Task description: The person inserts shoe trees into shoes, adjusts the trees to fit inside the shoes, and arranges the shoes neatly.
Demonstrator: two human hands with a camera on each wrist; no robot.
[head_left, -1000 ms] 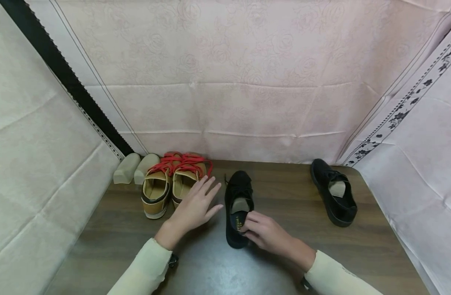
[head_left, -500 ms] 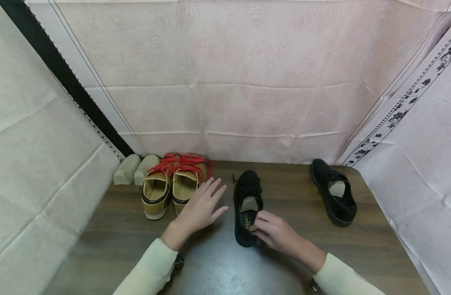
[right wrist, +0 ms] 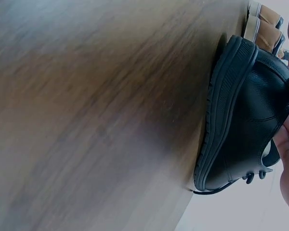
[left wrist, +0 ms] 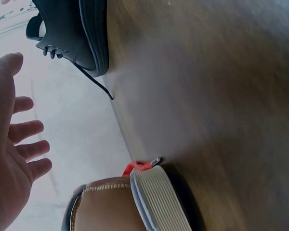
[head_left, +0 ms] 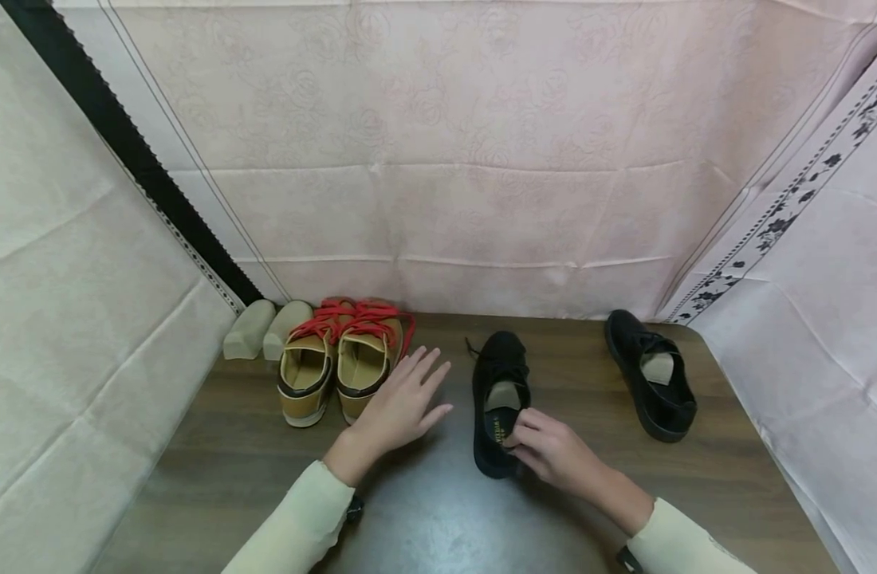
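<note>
One black shoe (right wrist: 245, 115) has its heel (right wrist: 272, 77) pinched by my right hand (head_left: 553, 453); my left hand (head_left: 394, 408) spreads, empty. Held only there, the shoe could, I judge, twist.

Both sleeves (head_left: 302, 510) are pale cream, with small black devices (head_left: 355, 509) beneath.

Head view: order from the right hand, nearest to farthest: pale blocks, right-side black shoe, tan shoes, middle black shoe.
From the right hand:
1. Middle black shoe: in its grip, near the heel.
2. Right-side black shoe: apart, to the right.
3. Tan shoes: to the left, past the left hand.
4. Pale blocks: far left, beyond the tan shoes.
</note>
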